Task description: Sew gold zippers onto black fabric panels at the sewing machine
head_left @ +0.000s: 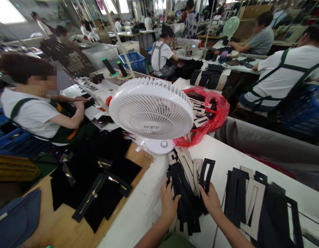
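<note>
My right hand [211,200] pinches the lower end of a black slotted strip [208,168], which stands up from the table with a long narrow window cut in it. Over the left side of a pile of black strips [183,193], my left hand [169,201] is curled, thumb and fingers closed on the edge of the strips; how many it grips is hidden. Beige slotted strips [186,163] lie fanned out behind the pile. To the right of my right hand rests a second pile of black strips [235,196] with beige slotted pieces [253,203] among them.
A white fan [151,113] stands just beyond my hands. Behind it sits a red plastic bag [217,112] holding beige slotted pieces. On the wooden table at left lie black fabric pieces with zippers [93,196]. A co-worker [38,110] sits at a sewing machine to the left.
</note>
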Demonstrator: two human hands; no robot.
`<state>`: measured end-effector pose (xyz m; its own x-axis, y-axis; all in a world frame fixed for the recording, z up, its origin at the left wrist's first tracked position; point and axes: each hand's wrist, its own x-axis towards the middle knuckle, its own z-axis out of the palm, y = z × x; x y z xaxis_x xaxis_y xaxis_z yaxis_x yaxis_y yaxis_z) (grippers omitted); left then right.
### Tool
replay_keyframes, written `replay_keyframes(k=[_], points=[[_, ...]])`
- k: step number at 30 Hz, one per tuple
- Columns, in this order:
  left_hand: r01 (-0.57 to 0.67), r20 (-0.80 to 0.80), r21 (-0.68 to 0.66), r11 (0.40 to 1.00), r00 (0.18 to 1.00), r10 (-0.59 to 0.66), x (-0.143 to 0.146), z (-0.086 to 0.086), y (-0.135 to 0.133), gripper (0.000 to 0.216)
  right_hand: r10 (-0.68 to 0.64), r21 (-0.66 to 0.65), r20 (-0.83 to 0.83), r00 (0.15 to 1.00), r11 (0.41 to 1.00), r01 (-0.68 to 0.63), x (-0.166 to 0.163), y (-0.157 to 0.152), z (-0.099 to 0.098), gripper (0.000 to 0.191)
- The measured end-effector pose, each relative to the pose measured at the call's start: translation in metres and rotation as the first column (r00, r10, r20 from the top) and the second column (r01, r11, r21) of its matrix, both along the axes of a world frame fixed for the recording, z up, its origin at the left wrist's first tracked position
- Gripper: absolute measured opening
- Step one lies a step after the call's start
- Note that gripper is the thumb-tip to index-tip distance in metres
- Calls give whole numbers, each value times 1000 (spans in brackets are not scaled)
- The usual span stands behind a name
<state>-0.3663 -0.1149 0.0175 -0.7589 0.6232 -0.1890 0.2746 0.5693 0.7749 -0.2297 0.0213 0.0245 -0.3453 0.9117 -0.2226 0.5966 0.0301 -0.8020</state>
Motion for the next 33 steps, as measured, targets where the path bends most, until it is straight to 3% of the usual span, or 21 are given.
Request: replay_keyframes(k=[3,7,10,15,18,24,29,31,33], points=[[-20,-34,-40,999,999,19,-4,7,11,37,38,46,33,999,998,-40,2,-1,-10,30],[-54,-45,-113,992,998,49,-1,12,24,46,96,100,58,994,990,-102,0,-10,-22,25],[-86,-24,-128,988,996,83,0,12,37,40,127,146,86,988,980,-138,-4,-14,-28,23],[-130,90,-36,991,987,132,-6,11,43,8,184,209,138,973,955,-211,-8,-16,-27,28],[-167,222,64,984,964,149,-15,12,37,8,207,233,184,961,941,-247,-7,-15,-23,36],[-315,464,272,909,871,163,-30,28,22,27,227,282,291,929,908,-310,-6,-18,4,48],[-339,637,384,859,770,19,-9,59,29,41,256,332,370,893,861,-385,-21,-30,42,61],[-350,727,394,850,685,-56,6,68,37,40,251,349,393,884,849,-396,-28,-35,51,64],[-402,827,390,829,548,-123,19,74,44,40,239,355,411,880,847,-396,-31,-41,58,63]])
